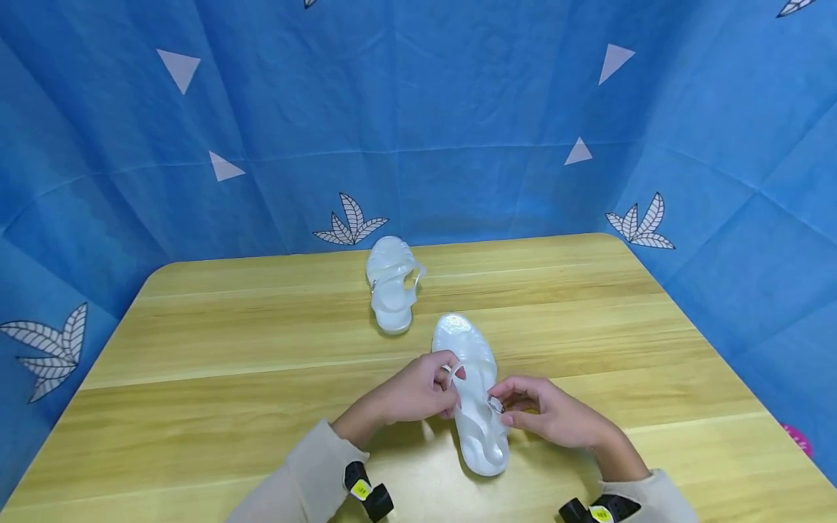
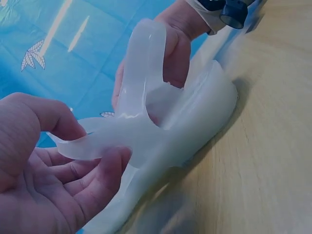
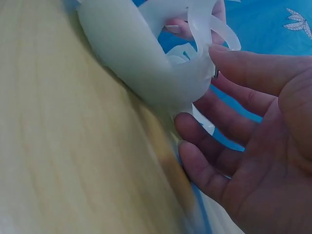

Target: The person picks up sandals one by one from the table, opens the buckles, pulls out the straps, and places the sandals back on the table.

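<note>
A translucent white jelly sandal point(image 1: 484, 447) lies on the table, toe end away from me and heel end near. My left hand point(image 1: 418, 388) is at its left side, pinching the loose end of a strap point(image 2: 90, 145) between thumb and fingers. On the other side, my right hand point(image 1: 556, 415) holds the sandal's side strap by the small metal buckle point(image 1: 496, 404). The right wrist view has the thumb and fingers at that strap point(image 3: 199, 73), with the buckle mostly hidden. Most of the sole stays against the tabletop.
A matching white sandal point(image 1: 392, 309) lies farther back, left of the handled one. The wooden table point(image 1: 216, 378) ends at a blue patterned cloth point(image 1: 458, 109) behind and at both sides. Black wrist cameras point(image 1: 368, 492) sit on the sleeves.
</note>
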### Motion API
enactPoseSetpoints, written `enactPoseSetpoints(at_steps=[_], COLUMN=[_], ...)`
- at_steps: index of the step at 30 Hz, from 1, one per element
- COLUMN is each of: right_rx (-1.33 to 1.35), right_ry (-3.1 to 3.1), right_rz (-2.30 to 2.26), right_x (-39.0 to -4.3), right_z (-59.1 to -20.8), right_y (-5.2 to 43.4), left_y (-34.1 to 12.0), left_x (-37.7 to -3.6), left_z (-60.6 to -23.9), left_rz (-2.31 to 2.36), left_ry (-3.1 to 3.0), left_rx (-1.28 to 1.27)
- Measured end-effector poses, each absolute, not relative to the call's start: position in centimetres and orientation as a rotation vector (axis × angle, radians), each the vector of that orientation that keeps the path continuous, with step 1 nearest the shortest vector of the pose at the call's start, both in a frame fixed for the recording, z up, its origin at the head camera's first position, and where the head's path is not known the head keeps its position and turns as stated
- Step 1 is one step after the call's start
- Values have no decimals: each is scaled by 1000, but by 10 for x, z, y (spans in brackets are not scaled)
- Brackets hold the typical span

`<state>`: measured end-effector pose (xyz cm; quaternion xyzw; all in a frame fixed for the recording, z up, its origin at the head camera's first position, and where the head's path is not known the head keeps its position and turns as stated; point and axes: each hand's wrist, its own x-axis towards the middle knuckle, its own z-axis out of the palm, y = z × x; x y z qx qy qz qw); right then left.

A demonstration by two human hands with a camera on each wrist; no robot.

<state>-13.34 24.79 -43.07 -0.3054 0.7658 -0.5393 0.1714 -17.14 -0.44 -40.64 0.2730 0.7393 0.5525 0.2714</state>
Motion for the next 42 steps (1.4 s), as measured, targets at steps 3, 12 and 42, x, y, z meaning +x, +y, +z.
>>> enactPoseSetpoints(at_steps=[3,12,42], right_rx=[-809,-637,-414], right_ry=[2188,2210,2010], right_rz=[-1542,-1547,-1681], right_x=[-131,-127,-124], right_z=[-430,-429,-432], right_y=[247,247,248], left_y=[-3,10,26], left_x=[-170,-173,-177], left_z=[-404,-389,-397], left_rz=[1461,1188,690], left_ry=[2038,2514,2384], left_rx=[731,891,1298])
